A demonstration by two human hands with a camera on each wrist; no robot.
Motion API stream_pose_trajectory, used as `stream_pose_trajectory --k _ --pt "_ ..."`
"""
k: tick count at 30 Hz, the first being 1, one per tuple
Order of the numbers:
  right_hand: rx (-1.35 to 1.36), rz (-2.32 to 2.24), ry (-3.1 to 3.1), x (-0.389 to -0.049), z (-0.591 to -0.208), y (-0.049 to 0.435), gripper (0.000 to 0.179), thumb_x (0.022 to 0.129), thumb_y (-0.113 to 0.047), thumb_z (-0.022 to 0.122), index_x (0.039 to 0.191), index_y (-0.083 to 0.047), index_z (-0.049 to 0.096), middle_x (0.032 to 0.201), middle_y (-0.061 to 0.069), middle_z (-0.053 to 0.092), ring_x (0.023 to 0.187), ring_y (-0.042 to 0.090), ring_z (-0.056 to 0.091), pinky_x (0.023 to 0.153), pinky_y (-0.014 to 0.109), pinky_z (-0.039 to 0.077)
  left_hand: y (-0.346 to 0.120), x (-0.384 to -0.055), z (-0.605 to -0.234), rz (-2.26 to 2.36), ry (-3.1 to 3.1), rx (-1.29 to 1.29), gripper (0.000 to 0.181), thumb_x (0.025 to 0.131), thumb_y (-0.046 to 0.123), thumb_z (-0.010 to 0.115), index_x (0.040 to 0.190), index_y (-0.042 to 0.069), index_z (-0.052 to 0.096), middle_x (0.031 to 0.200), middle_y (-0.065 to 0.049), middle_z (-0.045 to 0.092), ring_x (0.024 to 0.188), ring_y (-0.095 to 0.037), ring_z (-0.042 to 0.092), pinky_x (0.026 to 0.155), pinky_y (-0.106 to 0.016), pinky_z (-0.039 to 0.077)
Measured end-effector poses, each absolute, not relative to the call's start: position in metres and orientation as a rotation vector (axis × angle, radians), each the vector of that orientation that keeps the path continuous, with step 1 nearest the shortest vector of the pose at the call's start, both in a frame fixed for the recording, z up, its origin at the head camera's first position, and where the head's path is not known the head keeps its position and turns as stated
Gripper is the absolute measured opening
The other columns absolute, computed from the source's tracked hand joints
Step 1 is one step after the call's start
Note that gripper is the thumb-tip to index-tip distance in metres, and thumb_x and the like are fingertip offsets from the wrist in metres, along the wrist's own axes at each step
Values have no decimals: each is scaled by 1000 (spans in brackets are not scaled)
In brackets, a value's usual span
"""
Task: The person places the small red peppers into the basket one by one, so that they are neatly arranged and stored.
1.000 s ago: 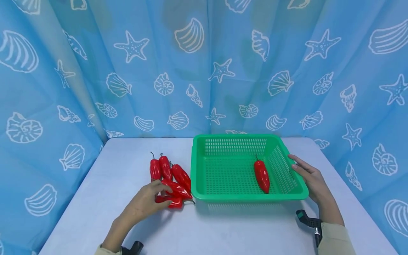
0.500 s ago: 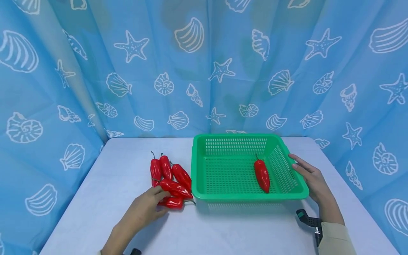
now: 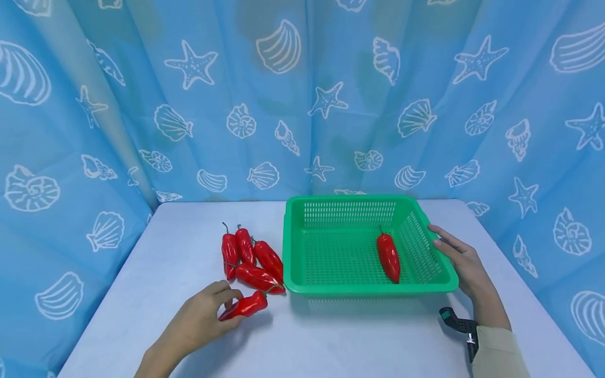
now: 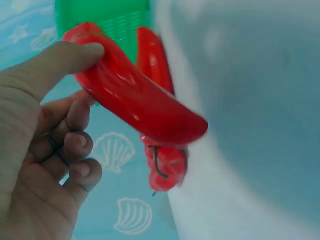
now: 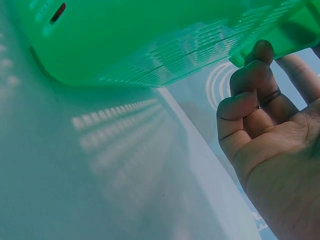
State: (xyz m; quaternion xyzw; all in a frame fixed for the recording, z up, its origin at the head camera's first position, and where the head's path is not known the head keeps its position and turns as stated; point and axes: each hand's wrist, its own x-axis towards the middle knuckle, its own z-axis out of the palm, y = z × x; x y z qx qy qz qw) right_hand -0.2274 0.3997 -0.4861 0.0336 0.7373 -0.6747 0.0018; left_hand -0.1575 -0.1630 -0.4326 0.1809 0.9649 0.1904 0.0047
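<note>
Between thumb and fingers, my left hand [image 3: 203, 315] pinches a red chili pepper [image 3: 248, 305], just above the table's near left part. The left wrist view shows this pepper [image 4: 135, 95] close up, the thumb across its stem end. Several more red peppers [image 3: 257, 276] lie in a cluster at the left side of a green plastic basket [image 3: 368, 291]. Inside the basket, toward the right, lies one red pepper [image 3: 388, 257]. My right hand [image 3: 465, 265] holds the basket's right rim; from below, its fingers [image 5: 250, 75] appear curled under that rim.
A white table [image 3: 331, 341] carries everything. Behind and at both sides hangs a blue curtain [image 3: 293, 105] with white shell and starfish prints. A black wrist device [image 3: 458, 325] sits on my right wrist beside the beige sleeve [image 3: 498, 357].
My left hand has picked the nearest pepper from the cluster and drawn it toward me, away from the others. The right hand and the basket have stayed in place.
</note>
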Motion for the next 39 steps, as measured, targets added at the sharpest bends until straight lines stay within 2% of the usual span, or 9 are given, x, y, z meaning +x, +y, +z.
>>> stream_pose_trajectory --k 6,13,18,22,32,36,39 --pt "94 -2148 2294 -231 -485 398 54 100 -32 62 152 -26 45 129 -7 53 99 6 67 76 30 58 -167 -155 -417 931 2950 462 47 64 29 94 105 20 73 81 9 54 69 -14 53 53 -21 49" --pt "94 -2165 2282 -232 -483 399 54 100 -32 62 151 -27 46 125 -7 56 98 6 67 77 30 57 -156 -156 -401 1184 2948 394 46 65 32 94 104 19 74 80 8 57 66 -16 56 56 -24 51" --pt "115 -2138 2299 -231 -482 401 55 100 -34 62 152 -29 45 132 -8 51 98 6 67 77 31 58 -143 -165 -387 1334 2915 396 44 69 28 92 106 13 74 83 3 60 71 -18 57 59 -26 52" --pt "121 -2123 2309 -230 -484 401 56 100 -35 61 153 -29 43 142 -3 45 100 6 67 78 31 58 -130 -174 -379 1438 2885 394 45 71 24 91 111 10 74 89 -1 63 78 -21 60 63 -26 55" --pt "145 -2102 2336 -230 -488 399 58 99 -38 62 153 -29 43 157 14 32 100 5 66 78 31 57 -89 -197 -368 1565 2757 273 43 75 25 88 114 12 72 102 -3 67 90 -22 63 72 -36 58" --pt "142 -2091 2346 -230 -489 399 58 99 -39 62 153 -29 42 157 14 33 101 4 66 78 31 57 -75 -206 -365 1592 2715 265 43 76 28 87 115 15 72 102 -1 68 93 -21 63 73 -36 58" --pt "133 -2090 2356 -230 -488 400 57 100 -38 62 153 -29 43 154 10 36 101 4 65 78 30 57 -65 -212 -362 1632 2658 291 43 79 31 85 116 15 72 103 0 69 95 -22 64 74 -37 58"
